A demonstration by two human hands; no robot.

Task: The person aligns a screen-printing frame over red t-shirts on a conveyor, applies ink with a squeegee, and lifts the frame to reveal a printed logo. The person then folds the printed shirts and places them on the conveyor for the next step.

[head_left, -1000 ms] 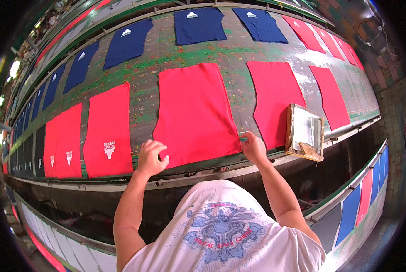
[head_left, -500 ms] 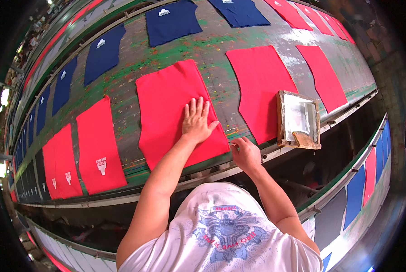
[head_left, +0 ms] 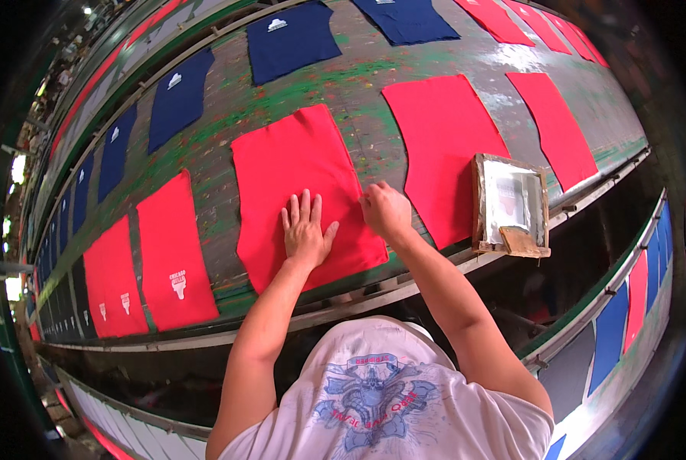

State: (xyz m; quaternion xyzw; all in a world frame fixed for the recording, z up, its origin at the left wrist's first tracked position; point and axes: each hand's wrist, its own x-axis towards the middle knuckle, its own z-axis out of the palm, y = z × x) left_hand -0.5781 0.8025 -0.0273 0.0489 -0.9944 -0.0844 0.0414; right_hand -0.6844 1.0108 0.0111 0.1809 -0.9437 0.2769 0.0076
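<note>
1. Left hand [head_left: 307,236], open, flat on the red fabric panel [head_left: 295,165] before the person; likely steadying it;
2. Right hand [head_left: 387,211], curled at the panel's right edge; whether pinching, I cannot tell;
3. Wood-framed screen [head_left: 479,203], rightward; seemingly parked within reach;
4. Navy printed panels [head_left: 295,50] beyond; apparently spaced against overlap.

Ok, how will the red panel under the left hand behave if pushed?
The red panel is probably floppy, since its far edge ripples. It looks thin, so likely light. Pushed sideways, it may bunch rather than slide whole, with the left hand flat on it.
</note>
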